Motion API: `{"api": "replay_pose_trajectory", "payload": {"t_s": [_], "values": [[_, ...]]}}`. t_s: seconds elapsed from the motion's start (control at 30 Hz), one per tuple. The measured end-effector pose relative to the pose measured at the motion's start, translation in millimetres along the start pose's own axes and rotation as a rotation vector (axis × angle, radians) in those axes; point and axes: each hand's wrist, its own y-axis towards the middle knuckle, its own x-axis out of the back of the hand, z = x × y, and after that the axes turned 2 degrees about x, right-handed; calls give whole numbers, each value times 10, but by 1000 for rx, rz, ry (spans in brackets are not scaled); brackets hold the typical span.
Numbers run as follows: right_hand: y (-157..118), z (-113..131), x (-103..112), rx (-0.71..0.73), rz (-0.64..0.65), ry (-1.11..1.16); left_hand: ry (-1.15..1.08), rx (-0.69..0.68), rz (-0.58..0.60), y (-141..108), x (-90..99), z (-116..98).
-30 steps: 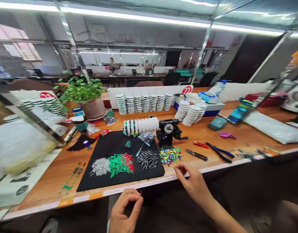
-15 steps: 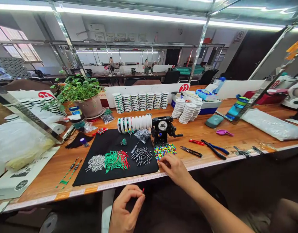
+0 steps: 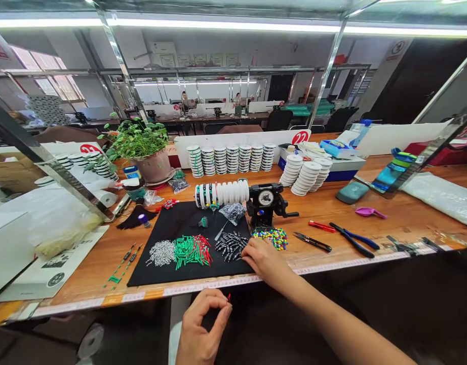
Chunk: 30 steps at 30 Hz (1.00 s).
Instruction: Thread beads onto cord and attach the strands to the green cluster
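Observation:
Below the table's front edge, my left hand point(image 3: 203, 327) pinches a small red piece point(image 3: 229, 298) between thumb and forefinger. My right hand point(image 3: 264, 257) rests at the black mat's point(image 3: 157, 271) right edge, its bent fingers at the pile of black tubes point(image 3: 231, 245); whether its fingertips hold anything is hidden. Multicoloured beads point(image 3: 279, 238) lie just behind that hand. Green tubes point(image 3: 184, 252), red tubes point(image 3: 203, 248) and silver beads point(image 3: 161, 252) lie on the mat.
A black hand-cranked device point(image 3: 266, 200) with white spools point(image 3: 229, 192) stands behind the mat. Tweezers point(image 3: 312, 242), a red pen point(image 3: 321, 226) and pliers point(image 3: 355, 239) lie right. A potted plant point(image 3: 152, 165) and metal posts point(image 3: 328, 71) stand farther back.
My right hand has moved left from the multicoloured beads to the black tubes. My left hand keeps its pinch on the red piece. The view has turned slightly left.

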Motion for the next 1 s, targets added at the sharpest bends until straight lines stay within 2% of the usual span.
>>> {"api": "replay_pose_trajectory", "payload": {"t_s": [0.2, 0.43, 0.5, 0.6, 0.67, 0.8, 1.0], "values": [[24, 7, 63, 74, 12, -7, -6, -23, -19, -19, 30, -33], [-184, -27, 275, 49, -77, 215, -17, 2, -45, 20, -5, -135], [-236, 54, 348, 3, -84, 424, -20, 4, -46, 41, -33, -161], [-274, 234, 429, -102, -28, 894, -25, 9, -35, 63, -71, -181], [-275, 354, 450, -155, -12, 1067, -32, 15, -31, 69, -88, -192], [-243, 515, 436, -165, -71, 1135, -39, 16, -40, 83, -100, -240], [-161, 571, 351, -226, -38, 1142, -43, 8, -46, 116, -69, -297]]}}
